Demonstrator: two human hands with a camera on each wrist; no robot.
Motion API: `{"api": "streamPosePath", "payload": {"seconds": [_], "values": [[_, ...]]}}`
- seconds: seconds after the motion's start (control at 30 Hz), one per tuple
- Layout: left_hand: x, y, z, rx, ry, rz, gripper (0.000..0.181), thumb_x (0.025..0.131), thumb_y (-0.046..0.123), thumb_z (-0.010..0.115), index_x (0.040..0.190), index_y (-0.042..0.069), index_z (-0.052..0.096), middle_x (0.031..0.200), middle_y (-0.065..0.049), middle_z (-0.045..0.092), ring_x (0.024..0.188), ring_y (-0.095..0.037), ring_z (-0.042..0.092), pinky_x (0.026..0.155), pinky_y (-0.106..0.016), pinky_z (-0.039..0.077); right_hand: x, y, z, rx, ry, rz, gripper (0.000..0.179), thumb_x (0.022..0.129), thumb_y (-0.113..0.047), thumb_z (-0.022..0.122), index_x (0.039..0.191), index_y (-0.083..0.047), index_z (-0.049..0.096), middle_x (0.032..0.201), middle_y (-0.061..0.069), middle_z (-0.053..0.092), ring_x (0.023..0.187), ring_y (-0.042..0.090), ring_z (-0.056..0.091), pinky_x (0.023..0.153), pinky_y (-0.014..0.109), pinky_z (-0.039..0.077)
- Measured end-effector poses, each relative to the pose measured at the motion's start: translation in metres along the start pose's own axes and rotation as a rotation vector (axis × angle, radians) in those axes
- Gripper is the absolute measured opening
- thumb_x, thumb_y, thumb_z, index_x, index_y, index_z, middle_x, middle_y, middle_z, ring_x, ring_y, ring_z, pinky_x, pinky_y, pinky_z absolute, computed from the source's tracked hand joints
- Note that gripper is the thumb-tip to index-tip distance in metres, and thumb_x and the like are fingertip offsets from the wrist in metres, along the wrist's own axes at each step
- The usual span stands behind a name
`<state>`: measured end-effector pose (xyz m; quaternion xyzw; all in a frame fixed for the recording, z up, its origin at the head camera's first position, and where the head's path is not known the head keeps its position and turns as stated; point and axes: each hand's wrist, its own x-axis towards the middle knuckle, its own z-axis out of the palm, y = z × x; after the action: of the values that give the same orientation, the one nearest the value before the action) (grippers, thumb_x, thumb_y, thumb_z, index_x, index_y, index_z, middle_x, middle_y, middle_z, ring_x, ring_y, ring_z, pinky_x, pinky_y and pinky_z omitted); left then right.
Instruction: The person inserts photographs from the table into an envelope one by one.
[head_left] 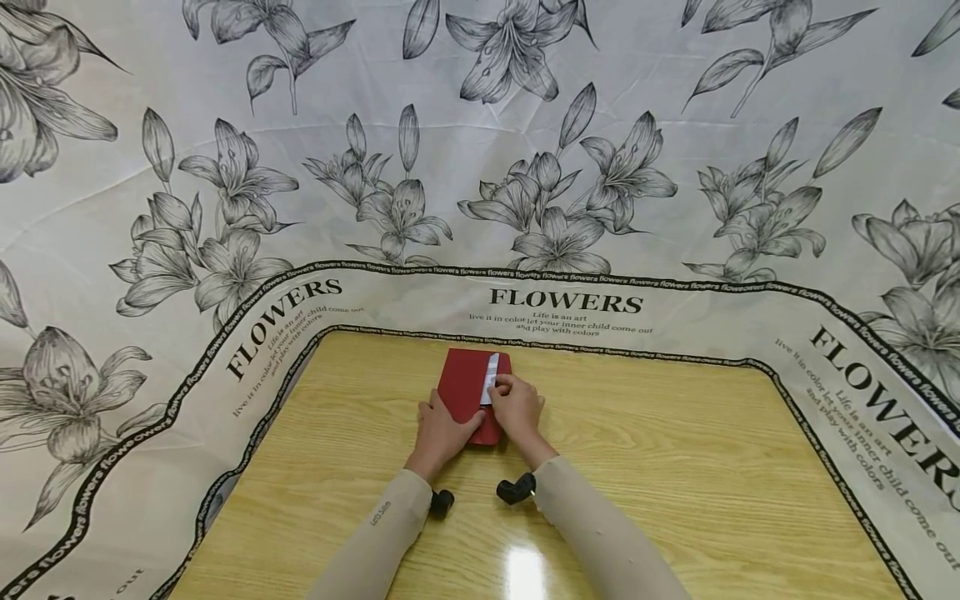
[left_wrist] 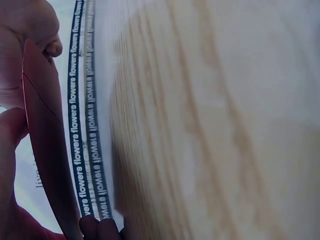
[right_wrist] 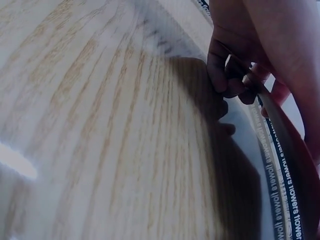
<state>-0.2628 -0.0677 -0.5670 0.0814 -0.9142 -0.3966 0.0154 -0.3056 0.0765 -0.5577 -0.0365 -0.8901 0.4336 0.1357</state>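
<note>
A flat red envelope is held up near the far middle of the table, with a white slip of paper showing along its right side. My left hand grips the envelope's lower left, thumb across its front. With thumb and fingertips, my right hand pinches the white slip at the envelope's right side. From the left wrist the envelope appears edge-on, a thin seam line near its top. Fingers of the right hand curl at the envelope's edge in the right wrist view; the slip's lower part is hidden.
The wood-grain table extends around both arms, with a bright reflection near its front. A white floral cloth with "FLOWERS" lettering borders the table and rises behind it. Black wrist devices sit on both wrists.
</note>
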Motion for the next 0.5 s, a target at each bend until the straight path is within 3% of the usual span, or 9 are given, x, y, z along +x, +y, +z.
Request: {"api": "streamPosePath", "payload": {"seconds": [0.5], "values": [[-0.0005,0.0009,-0.0010,-0.013,0.006,0.010,0.109,0.092,0.058,0.079,0.160,-0.009,0.027,0.136,-0.033,0.044,0.112,-0.042,0.055,0.096,-0.056,0.054,0.0007,0.0036,0.0072,0.001,-0.023,-0.009,0.026,0.101,-0.018,0.077,0.124,-0.006,0.080,0.089,0.007,0.075,0.106,0.038,0.062,0.097,0.056,0.033]]}}
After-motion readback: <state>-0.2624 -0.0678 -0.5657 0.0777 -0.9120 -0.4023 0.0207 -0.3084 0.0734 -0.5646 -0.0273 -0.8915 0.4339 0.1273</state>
